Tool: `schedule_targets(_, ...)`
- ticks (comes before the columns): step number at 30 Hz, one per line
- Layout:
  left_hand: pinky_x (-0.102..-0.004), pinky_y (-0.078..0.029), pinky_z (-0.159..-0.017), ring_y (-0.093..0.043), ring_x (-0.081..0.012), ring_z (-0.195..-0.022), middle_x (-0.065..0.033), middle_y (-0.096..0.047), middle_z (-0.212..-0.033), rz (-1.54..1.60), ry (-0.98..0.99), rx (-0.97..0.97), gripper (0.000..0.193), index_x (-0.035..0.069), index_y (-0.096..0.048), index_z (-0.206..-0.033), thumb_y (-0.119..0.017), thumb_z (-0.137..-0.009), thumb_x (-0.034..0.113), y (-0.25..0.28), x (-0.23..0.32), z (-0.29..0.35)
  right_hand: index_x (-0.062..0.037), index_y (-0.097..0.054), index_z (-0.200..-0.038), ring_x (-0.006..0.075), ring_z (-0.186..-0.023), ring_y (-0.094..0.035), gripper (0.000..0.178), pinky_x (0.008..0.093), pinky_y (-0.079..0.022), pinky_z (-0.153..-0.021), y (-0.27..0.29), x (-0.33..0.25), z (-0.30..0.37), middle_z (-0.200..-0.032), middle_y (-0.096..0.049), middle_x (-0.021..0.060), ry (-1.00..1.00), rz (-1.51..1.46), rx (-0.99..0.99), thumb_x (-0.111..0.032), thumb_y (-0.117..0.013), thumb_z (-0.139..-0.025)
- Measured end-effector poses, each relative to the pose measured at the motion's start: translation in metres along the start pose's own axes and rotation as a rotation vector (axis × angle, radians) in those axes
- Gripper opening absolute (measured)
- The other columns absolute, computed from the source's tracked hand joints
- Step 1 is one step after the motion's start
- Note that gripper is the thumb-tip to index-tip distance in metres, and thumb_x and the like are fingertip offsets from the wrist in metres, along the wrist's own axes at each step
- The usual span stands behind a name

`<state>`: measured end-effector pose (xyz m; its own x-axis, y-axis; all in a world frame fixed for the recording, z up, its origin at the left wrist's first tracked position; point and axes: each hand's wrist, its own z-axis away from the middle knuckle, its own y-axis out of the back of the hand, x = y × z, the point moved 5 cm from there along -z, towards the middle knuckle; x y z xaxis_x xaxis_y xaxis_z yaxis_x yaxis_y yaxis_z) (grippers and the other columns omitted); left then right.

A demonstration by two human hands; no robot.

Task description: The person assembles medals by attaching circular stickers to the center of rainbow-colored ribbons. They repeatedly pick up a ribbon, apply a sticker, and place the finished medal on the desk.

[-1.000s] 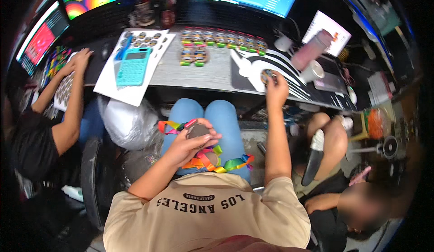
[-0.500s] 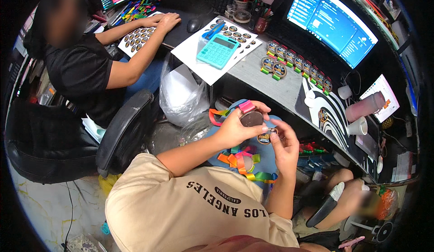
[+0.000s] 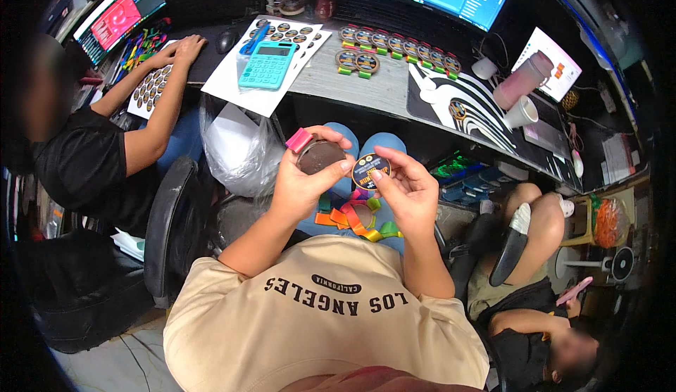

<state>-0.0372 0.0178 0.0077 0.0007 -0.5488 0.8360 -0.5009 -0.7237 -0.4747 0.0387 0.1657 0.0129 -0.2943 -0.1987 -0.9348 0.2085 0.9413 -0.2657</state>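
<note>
Above my lap, my left hand (image 3: 297, 184) grips a round medal (image 3: 321, 156) whose plain dark-brown face shows. A pink ribbon (image 3: 299, 139) is attached at the medal's edge. My right hand (image 3: 410, 196) pinches a round printed sticker (image 3: 370, 172), black with a gold rim, between thumb and fingers. The sticker is held close beside the medal; whether they touch I cannot tell. Across my lap lie multicoloured ribbons (image 3: 343, 219) in pink, orange, yellow and green, with a round piece (image 3: 362, 214) among them.
Several finished medals (image 3: 396, 46) with ribbons stand in a row on the grey desk (image 3: 317, 75). A turquoise calculator (image 3: 267, 65) rests on sticker sheets (image 3: 243, 88). A white cup (image 3: 521, 112) and pink tumbler (image 3: 522, 82) are right. One co-worker (image 3: 91, 146) sits left, another person (image 3: 539, 321) right.
My view has turned, so the desk appears shifted left and up. The right hand now holds the sticker upright with its printed face showing, beside the medal still in my left hand.
</note>
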Motion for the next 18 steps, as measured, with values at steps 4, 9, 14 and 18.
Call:
schedule_targets(4,-0.0298,-0.054,-0.08,-0.065,-0.0156,-0.09,-0.0097,-0.062,-0.106,0.006,0.027,-0.037,0.035,0.002,-0.054,-0.112,-0.069,-0.081,-0.007,-0.004,0.002,0.001,0.0055,-0.062,-0.119,0.0086,-0.088,-0.06,0.033,0.0205,-0.049,-0.076,-0.001,-0.008,0.001,-0.104,-0.063,0.0086,0.087,0.139,-0.022,0.01,-0.062,-0.085)
schedule_targets(9,-0.0291,-0.053,-0.081,-0.064,-0.0145,-0.091,-0.0087,-0.062,-0.105,-0.029,0.02,-0.062,0.036,0.003,-0.054,-0.11,-0.07,-0.08,-0.008,-0.005,0.003,0.0,-0.0019,-0.069,-0.113,0.0056,-0.078,-0.056,0.033,0.0198,-0.044,-0.064,0.0,-0.013,0.001,-0.092,-0.064,0.0048,0.16,0.315,-0.002,0.006,-0.062,-0.082)
schedule_targets(14,-0.0291,-0.051,-0.084,-0.063,-0.0129,-0.092,-0.0075,-0.062,-0.104,-0.067,-0.013,-0.107,0.036,0.004,-0.055,-0.108,-0.072,-0.079,-0.007,-0.009,0.004,0.001,-0.0034,-0.07,-0.112,0.0066,-0.071,-0.055,0.032,0.0214,-0.044,-0.06,-0.003,-0.018,0.002,-0.088,-0.065,0.005,0.184,0.385,0.014,0.004,-0.063,-0.082)
schedule_targets(18,-0.0289,-0.05,-0.084,-0.063,-0.0124,-0.092,-0.0066,-0.061,-0.104,-0.14,-0.041,-0.12,0.035,0.004,-0.055,-0.107,-0.071,-0.079,-0.007,-0.011,0.008,0.002,-0.0023,-0.069,-0.112,0.0077,-0.072,-0.056,0.033,0.0215,-0.044,-0.061,-0.005,-0.027,0.004,-0.09,-0.066,0.0063,0.246,0.486,0.017,0.006,-0.063,-0.081)
